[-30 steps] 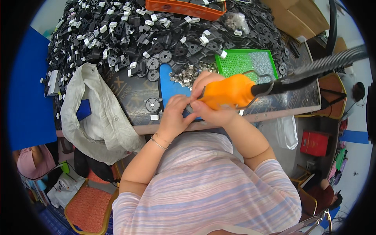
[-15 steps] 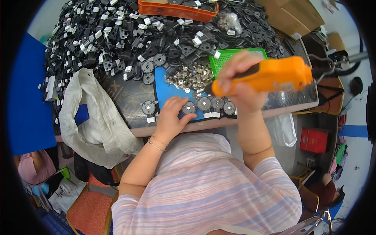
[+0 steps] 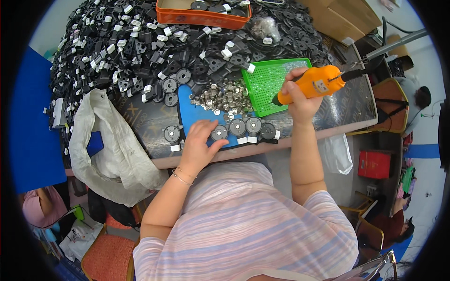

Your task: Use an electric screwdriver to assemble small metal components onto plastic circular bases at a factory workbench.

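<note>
My left hand (image 3: pixel 200 144) rests at the near edge of the blue mat (image 3: pixel 187 105), its thumb and fingers around a round black plastic part (image 3: pixel 219 132) with a metal centre. My right hand (image 3: pixel 302 100) is closed round an orange electric screwdriver (image 3: pixel 323 80), raised over the near right side of the green perforated tray (image 3: pixel 262 89). The screwdriver's dark tip points left, apart from the parts. More round parts with white tabs (image 3: pixel 237 127) line up right of my left hand; another (image 3: pixel 171 134) lies to its left. Small silver metal pieces (image 3: pixel 227 97) are heaped beyond.
A large pile of black parts with white tabs (image 3: pixel 136 51) covers the table's far side. An orange-red box (image 3: pixel 201 19) sits on it. A whitish sack (image 3: pixel 117 154) hangs at the left, and a cardboard box (image 3: pixel 344 18) stands far right. Other people sit nearby.
My right hand has drawn the screwdriver right, away from the row and the metal pieces, uncovering more of the green tray. My left hand stays at the same round part. The whole view has shifted slightly.
</note>
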A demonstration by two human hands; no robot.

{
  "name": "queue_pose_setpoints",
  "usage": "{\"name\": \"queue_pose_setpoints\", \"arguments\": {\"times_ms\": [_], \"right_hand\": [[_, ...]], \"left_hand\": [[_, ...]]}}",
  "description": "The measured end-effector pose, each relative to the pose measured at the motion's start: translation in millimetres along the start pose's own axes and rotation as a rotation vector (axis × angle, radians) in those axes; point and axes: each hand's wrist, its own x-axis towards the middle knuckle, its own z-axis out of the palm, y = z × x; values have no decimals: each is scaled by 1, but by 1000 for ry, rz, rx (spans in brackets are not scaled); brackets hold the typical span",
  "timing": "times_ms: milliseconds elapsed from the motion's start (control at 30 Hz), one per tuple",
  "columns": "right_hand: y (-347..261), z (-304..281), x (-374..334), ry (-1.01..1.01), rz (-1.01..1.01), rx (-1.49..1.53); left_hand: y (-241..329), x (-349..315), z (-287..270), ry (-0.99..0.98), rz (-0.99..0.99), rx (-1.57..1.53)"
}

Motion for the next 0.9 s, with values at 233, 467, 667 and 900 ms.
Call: {"name": "queue_pose_setpoints", "arguments": {"times_ms": [233,467,667,900], "right_hand": [[0,-3,1,-1,2,5],[3,-6,0,-16,15,35],[1,-3,-1,5,26,81],[-31,27,-14,-269,-24,383]], "left_hand": [[0,1,0,2,14,13],[0,1,1,9,17,19],[-1,0,-1,-2,0,-2],[-1,0,-1,-3,-9,10]]}}
